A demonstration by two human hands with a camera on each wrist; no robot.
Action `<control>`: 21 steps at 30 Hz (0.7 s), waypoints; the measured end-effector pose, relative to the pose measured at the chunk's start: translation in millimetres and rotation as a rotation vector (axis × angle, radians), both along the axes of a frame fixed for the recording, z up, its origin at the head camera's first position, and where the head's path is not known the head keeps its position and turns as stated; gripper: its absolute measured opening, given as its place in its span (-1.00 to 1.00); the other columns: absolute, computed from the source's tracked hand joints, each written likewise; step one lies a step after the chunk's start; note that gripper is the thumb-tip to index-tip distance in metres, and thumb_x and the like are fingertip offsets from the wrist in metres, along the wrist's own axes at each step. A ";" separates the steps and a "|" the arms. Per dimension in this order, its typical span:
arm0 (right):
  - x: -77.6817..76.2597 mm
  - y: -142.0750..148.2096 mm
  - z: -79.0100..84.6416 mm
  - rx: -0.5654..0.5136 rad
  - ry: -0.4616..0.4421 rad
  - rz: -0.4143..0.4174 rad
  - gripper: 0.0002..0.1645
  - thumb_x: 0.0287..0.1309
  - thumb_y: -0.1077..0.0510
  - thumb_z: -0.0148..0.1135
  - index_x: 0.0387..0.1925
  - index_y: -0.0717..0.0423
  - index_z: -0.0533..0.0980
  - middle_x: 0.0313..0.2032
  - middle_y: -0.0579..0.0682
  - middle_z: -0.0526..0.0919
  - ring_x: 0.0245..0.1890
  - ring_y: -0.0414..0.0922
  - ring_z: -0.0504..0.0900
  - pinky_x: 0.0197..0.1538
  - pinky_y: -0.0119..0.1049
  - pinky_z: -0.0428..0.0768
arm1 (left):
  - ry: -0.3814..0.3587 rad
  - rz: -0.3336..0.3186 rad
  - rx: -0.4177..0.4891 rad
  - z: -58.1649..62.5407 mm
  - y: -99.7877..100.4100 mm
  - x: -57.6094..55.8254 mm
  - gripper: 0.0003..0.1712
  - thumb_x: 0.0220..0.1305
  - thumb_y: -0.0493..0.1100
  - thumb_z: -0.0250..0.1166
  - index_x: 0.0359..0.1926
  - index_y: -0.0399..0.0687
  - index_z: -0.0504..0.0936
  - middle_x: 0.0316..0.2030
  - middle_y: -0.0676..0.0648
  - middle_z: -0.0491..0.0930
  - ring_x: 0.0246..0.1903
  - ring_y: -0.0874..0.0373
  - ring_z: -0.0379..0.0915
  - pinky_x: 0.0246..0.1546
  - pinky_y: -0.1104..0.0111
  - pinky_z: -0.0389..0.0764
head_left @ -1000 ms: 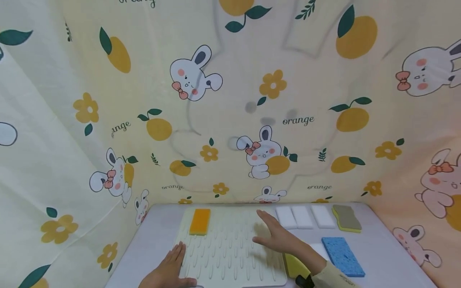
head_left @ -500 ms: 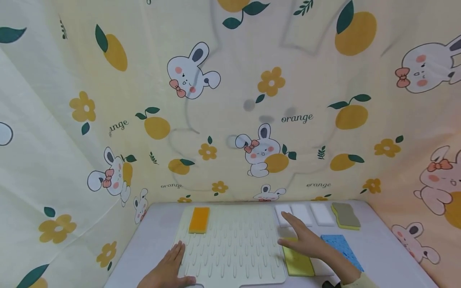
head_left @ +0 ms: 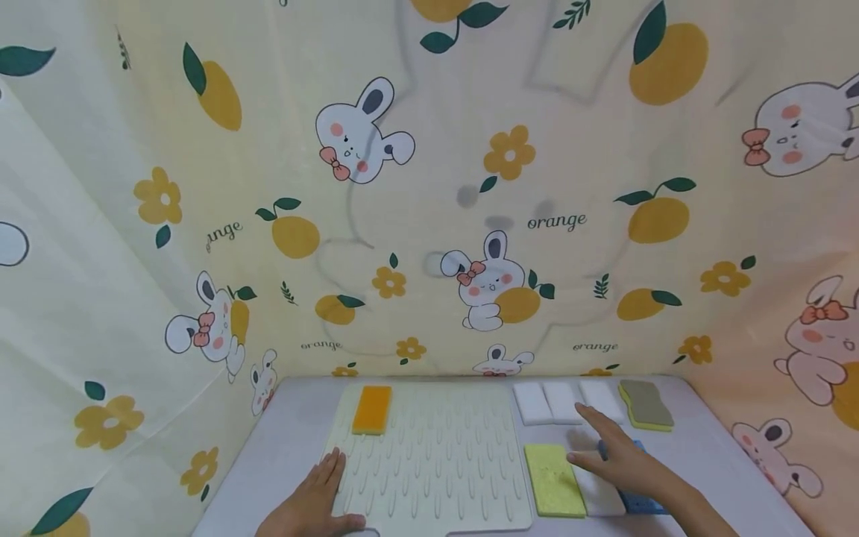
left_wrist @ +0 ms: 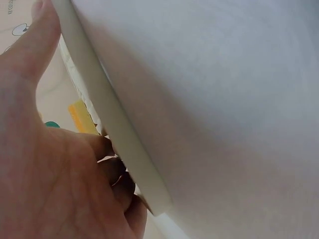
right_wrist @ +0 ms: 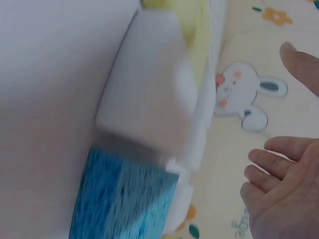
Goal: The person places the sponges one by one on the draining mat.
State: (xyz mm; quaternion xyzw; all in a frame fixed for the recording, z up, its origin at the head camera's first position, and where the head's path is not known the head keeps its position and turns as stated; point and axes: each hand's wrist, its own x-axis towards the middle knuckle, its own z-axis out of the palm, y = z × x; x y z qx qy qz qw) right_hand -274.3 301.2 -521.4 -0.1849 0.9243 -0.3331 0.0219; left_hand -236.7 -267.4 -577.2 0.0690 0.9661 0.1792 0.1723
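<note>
A pale ridged board [head_left: 436, 477] lies on the table, an orange sponge [head_left: 372, 410] at its back left. My left hand [head_left: 312, 492] rests at its front left corner, fingers along the left side and thumb by the front edge. The left wrist view shows those fingertips at the board's thick edge [left_wrist: 114, 119]. Over the sponges on the right, my right hand [head_left: 620, 459] hovers with fingers spread and nothing held. Beneath or beside it lie a yellow sponge [head_left: 555, 481], a white sponge [head_left: 597, 492] and a partly hidden blue sponge [head_left: 647, 505].
Behind the right hand stand white sponges [head_left: 532, 404] in a row, with a grey-topped yellow sponge [head_left: 647, 404] at the right end. A printed curtain [head_left: 429, 186] with rabbits and oranges encloses the table [head_left: 718, 485] at the back and sides.
My right hand has moved right, from above the board to above the white and blue sponges, uncovering the yellow one. The left hand stays at the board's corner.
</note>
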 end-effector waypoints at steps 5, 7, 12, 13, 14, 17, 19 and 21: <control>0.0 21.9 6.9 0.059 -0.028 -0.067 0.23 0.35 -0.22 0.46 0.66 0.34 0.02 0.56 0.58 0.06 0.51 0.64 0.02 0.31 0.66 0.26 | -0.005 0.029 -0.006 5.9 0.9 -2.4 0.59 -0.03 0.63 0.47 0.71 -0.25 0.02 0.71 -0.28 -0.07 0.65 -0.34 -0.08 0.56 -0.31 0.06; 1.2 30.6 8.9 0.084 -0.032 -0.087 0.25 0.33 -0.23 0.47 0.66 0.35 0.02 0.54 0.60 0.08 0.49 0.65 0.05 0.30 0.65 0.29 | 0.009 0.018 -0.010 6.8 1.0 -2.6 0.58 -0.02 0.63 0.46 0.70 -0.26 0.04 0.71 -0.29 -0.07 0.65 -0.33 -0.07 0.57 -0.30 0.08; 5.7 52.4 8.0 0.122 -0.076 -0.082 0.27 0.31 -0.20 0.49 0.66 0.36 -0.01 0.51 0.65 0.07 0.44 0.70 0.11 0.20 0.64 0.39 | 0.047 -0.022 -0.012 5.1 -0.1 -2.2 0.54 0.04 0.62 0.45 0.68 -0.33 0.07 0.69 -0.36 -0.04 0.64 -0.31 -0.04 0.58 -0.26 0.09; 6.6 56.1 7.1 0.126 -0.091 -0.076 0.27 0.31 -0.20 0.49 0.66 0.36 -0.01 0.51 0.66 0.07 0.43 0.71 0.11 0.20 0.64 0.39 | 0.050 -0.027 -0.012 4.5 -0.2 -2.0 0.54 0.05 0.61 0.45 0.67 -0.35 0.07 0.68 -0.37 -0.03 0.64 -0.31 -0.03 0.58 -0.26 0.09; 7.1 59.3 6.2 0.131 -0.107 -0.070 0.28 0.30 -0.20 0.50 0.66 0.36 -0.02 0.51 0.66 0.06 0.43 0.72 0.11 0.20 0.65 0.39 | 0.046 -0.028 -0.010 3.7 -0.4 -1.7 0.54 0.05 0.61 0.45 0.67 -0.36 0.07 0.68 -0.38 -0.03 0.64 -0.32 -0.03 0.58 -0.26 0.08; 7.9 67.2 1.6 0.145 -0.153 -0.058 0.33 0.25 -0.19 0.55 0.64 0.41 -0.01 0.51 0.67 0.04 0.44 0.72 0.08 0.24 0.66 0.34 | 0.024 -0.019 -0.003 1.5 -0.3 -0.8 0.54 0.05 0.59 0.46 0.67 -0.36 0.06 0.68 -0.38 -0.03 0.64 -0.33 -0.04 0.58 -0.28 0.07; 7.4 70.6 -1.5 0.165 -0.198 -0.068 0.36 0.22 -0.21 0.58 0.63 0.42 -0.01 0.51 0.68 0.03 0.44 0.72 0.06 0.27 0.67 0.30 | 0.011 -0.010 0.003 0.8 0.4 -0.1 0.53 0.05 0.58 0.48 0.67 -0.36 0.06 0.68 -0.37 -0.04 0.64 -0.33 -0.06 0.58 -0.28 0.06; 7.1 73.6 -5.1 0.177 -0.242 -0.079 0.40 0.18 -0.21 0.61 0.63 0.42 -0.02 0.51 0.69 0.00 0.44 0.73 0.03 0.29 0.68 0.25 | 0.001 -0.003 0.011 0.8 1.3 1.1 0.53 0.05 0.56 0.49 0.68 -0.35 0.05 0.68 -0.37 -0.04 0.65 -0.33 -0.07 0.58 -0.30 0.06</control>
